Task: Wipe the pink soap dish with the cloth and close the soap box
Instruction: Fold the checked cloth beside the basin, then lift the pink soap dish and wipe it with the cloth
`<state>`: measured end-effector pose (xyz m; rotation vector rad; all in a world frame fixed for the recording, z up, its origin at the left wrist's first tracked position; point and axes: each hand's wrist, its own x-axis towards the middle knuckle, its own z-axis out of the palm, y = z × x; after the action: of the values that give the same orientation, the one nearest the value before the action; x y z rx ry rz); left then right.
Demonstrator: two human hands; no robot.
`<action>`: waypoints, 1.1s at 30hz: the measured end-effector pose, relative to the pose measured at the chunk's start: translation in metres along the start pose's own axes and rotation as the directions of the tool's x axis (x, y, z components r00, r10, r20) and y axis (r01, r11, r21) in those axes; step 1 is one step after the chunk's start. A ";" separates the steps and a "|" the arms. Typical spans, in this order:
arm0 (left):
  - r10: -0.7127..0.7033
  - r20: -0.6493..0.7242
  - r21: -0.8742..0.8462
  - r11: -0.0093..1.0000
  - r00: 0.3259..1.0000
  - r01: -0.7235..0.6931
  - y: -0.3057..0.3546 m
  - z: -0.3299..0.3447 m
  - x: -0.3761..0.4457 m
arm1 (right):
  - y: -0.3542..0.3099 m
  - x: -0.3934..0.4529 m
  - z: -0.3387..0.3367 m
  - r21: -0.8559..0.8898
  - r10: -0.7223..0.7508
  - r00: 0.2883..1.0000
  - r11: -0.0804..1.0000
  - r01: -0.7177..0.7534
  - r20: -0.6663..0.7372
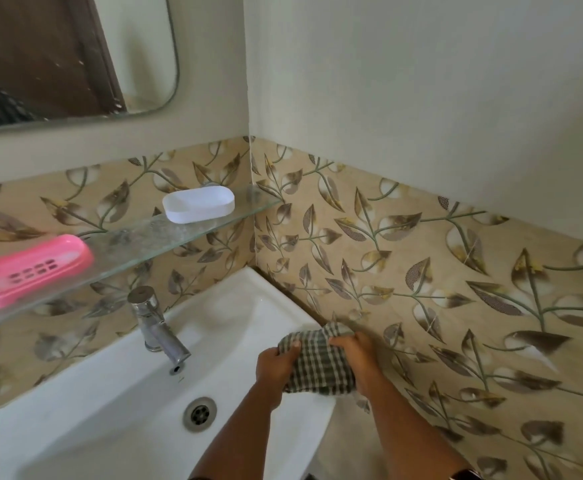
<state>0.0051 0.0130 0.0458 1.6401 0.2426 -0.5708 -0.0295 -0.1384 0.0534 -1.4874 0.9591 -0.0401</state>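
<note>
While both hands bunch the cloth (317,365) over the sink's (110,403) right rim, nothing on the glass shelf (186,233) has been touched. Left to right, using the tap (158,327) as landmark: pink soap dish (30,271) sits on the shelf up and left of the tap, partly cut off by the frame edge, slotted base showing; white lid (198,205) lies open side up on the same shelf, up and right of the tap, well apart from the dish; drain (200,414) below and right of the tap; left hand (276,367) grips the cloth's left edge, thumb on top; right hand (359,355) has fingers curled round the cloth's right side. Risks, my read: shelf is glass with an open front edge and looks wet or smeared, so one-handed wiping could slide the dish off into the sink; steady it with the other hand. Lid is inverted, needs flipping before it seats; misaligned press could skate the dish. A loose cloth corner could catch the tap on the way up. Count: one dish, one lid, one cloth, one tap, one shelf, one sink, two hands.
</note>
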 end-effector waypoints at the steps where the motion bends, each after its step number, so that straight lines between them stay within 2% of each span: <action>1: 0.026 -0.006 -0.020 0.999 1.000 -0.026 0.009 -0.006 -0.006 | -0.010 -0.006 0.003 0.016 -0.028 0.999 0.999 0.027 0.032; 4: 0.114 -0.038 -0.064 0.991 0.993 -0.116 0.040 -0.030 -0.025 | -0.044 -0.024 0.014 0.059 -0.101 0.987 0.994 0.095 0.124; 7: 0.235 -0.038 -0.103 0.966 0.971 -0.238 0.084 -0.055 -0.046 | -0.086 -0.051 0.026 0.224 -0.215 0.950 0.961 0.165 0.225; 10: 0.393 -0.083 -0.101 0.911 0.916 -0.400 0.139 -0.084 -0.071 | -0.135 -0.081 0.042 0.317 -0.287 0.904 0.930 0.185 0.316; 12: 0.481 -0.120 -0.064 0.869 0.868 -0.490 0.169 -0.106 -0.085 | -0.169 -0.100 0.055 0.318 -0.327 0.877 0.923 0.216 0.352; 15: 0.547 -0.241 0.058 0.833 0.802 -0.551 0.202 -0.141 -0.105 | -0.212 -0.130 0.078 0.326 -0.420 0.810 0.897 0.300 0.409; 22: 0.566 -0.475 0.118 0.800 0.674 -0.588 0.235 -0.228 -0.148 | -0.265 -0.198 0.146 0.266 -0.414 0.705 0.910 0.317 0.576; 29: 0.494 -0.598 0.044 0.806 0.631 -0.590 0.230 -0.286 -0.176 | -0.270 -0.240 0.193 0.171 -0.250 0.594 0.967 0.187 0.765; 33: 0.458 -0.637 0.050 0.827 0.620 -0.560 0.222 -0.303 -0.179 | -0.262 -0.243 0.207 0.104 -0.170 0.492 0.982 0.159 0.854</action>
<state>0.0255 0.3021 0.3439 1.6000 0.2764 0.4591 0.0651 0.1267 0.3561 -1.3224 -0.0295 0.5320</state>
